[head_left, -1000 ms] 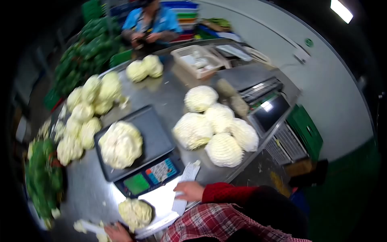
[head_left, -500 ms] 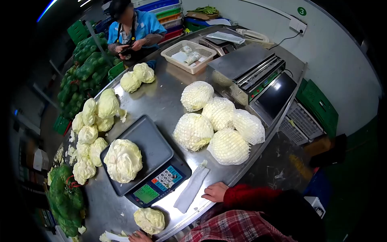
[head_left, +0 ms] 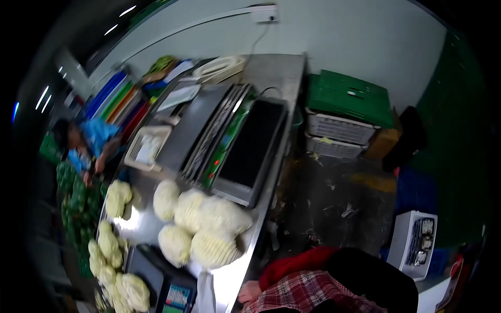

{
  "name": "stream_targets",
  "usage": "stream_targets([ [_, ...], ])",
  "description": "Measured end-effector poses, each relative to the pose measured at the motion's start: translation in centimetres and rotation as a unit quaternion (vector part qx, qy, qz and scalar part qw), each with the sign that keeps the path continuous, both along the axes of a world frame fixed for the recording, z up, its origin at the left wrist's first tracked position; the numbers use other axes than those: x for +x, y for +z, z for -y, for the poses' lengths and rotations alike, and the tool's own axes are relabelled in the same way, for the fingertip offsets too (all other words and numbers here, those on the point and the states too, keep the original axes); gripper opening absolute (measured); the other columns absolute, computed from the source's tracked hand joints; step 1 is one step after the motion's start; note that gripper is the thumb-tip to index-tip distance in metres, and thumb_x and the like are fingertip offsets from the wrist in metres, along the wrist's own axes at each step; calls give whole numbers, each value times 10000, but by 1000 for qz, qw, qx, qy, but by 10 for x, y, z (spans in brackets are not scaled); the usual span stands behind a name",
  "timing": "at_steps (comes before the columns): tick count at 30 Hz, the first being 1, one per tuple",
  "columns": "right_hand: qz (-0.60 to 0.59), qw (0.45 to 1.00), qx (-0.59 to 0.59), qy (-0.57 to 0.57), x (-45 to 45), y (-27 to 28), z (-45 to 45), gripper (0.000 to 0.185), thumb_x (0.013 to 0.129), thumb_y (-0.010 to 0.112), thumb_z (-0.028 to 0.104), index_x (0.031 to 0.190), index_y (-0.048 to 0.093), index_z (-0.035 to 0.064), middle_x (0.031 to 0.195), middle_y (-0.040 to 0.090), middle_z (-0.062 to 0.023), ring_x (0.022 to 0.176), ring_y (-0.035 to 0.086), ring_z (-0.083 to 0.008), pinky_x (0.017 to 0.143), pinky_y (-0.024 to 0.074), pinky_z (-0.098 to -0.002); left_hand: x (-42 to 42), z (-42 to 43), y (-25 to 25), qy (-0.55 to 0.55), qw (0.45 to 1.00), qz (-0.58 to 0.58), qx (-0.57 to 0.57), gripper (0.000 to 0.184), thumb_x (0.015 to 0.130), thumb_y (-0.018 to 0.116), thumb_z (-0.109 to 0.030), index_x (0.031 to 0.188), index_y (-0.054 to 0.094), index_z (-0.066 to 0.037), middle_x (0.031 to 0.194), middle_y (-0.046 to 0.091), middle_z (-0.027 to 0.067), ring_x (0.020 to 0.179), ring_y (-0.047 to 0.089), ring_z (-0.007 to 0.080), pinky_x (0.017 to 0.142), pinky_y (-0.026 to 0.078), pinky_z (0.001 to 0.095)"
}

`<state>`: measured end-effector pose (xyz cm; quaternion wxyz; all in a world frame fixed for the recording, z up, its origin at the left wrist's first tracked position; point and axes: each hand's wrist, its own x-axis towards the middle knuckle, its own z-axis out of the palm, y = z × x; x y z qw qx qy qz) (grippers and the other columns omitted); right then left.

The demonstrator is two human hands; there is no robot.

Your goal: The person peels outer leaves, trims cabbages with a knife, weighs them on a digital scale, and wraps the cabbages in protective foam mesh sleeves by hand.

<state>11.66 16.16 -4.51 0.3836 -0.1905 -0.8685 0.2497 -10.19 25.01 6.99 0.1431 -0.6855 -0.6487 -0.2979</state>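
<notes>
Your right hand (head_left: pixel 250 292), at right edge of grey metal surface (head_left: pixel 229 274): how its fingers stand, I cannot judge; left hand outside view | white limp strip (head_left: pixel 206 292), left of it: probably light, soft | pale-yellow netted round cabbages (head_left: pixel 214 248), farther: probably heavy, firm; cup both sides

Wall (head_left: pixel 334 39): a socket box (head_left: pixel 265 15), a cable (head_left: pixel 257 41) hanging from it.
Floor (head_left: pixel 334 201): littered with pale scraps.
Crates: a green crate (head_left: pixel 355 96) on top of grey slatted crates (head_left: pixel 339 128), a brown box (head_left: pixel 385 144) just beside.
White bin (head_left: pixel 400 246): filled with dark packets (head_left: pixel 420 241).
Person in blue (head_left: pixel 99 135): near stacked coloured trays (head_left: pixel 117 101).
Pale basket (head_left: pixel 140 166): holds whitish items (head_left: pixel 149 148), blurred.
</notes>
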Motion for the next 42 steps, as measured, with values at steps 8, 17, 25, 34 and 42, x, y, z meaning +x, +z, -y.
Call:
stream_targets([
  [8, 36, 961, -192, -195, 263, 58, -25, 252, 875, 567, 321, 805, 559, 79, 740, 595, -110, 707, 605, -329, 586, 461, -450, 242, -79, -3, -174, 976, 70, -110, 459, 878, 539, -458, 1044, 634, -41, 975, 608, 170, 926, 580, 346, 801, 477, 444],
  [17, 26, 921, -140, -363, 550, 80, -174, 159, 854, 643, 268, 843, 650, 110, 796, 658, -66, 700, 643, -277, 575, 509, -372, 420, -161, -73, -116, 957, 104, -246, 459, 856, 557, -468, 1028, 651, -52, 975, 621, 173, 934, 590, 351, 810, 479, 443],
  [25, 59, 841, -137, -520, 819, 185, -332, 196, 795, 679, 304, 869, 658, 124, 777, 651, -93, 710, 642, -304, 622, 515, -404, 519, -217, -82, -47, 922, 127, -362, 460, 836, 574, -477, 1014, 665, -63, 976, 633, 176, 941, 599, 355, 817, 480, 442],
  [34, 220, 707, 291, -605, 1168, 381, -701, 449, 780, 687, 138, 1198, 556, 41, 1164, 577, -180, 1094, 523, -368, 957, 419, -432, 640, -104, -130, 198, 800, 248, -509, 461, 814, 592, -487, 999, 682, -74, 976, 646, 179, 950, 609, 360, 826, 481, 440],
  [42, 422, 576, 184, -675, 1237, 432, -809, 373, 744, 726, 165, 1054, 552, 51, 1106, 539, -168, 1025, 568, -346, 801, 516, -453, 787, -15, -160, 296, 661, 390, -568, 462, 794, 609, -495, 985, 696, -84, 976, 658, 182, 957, 617, 365, 833, 482, 439],
])
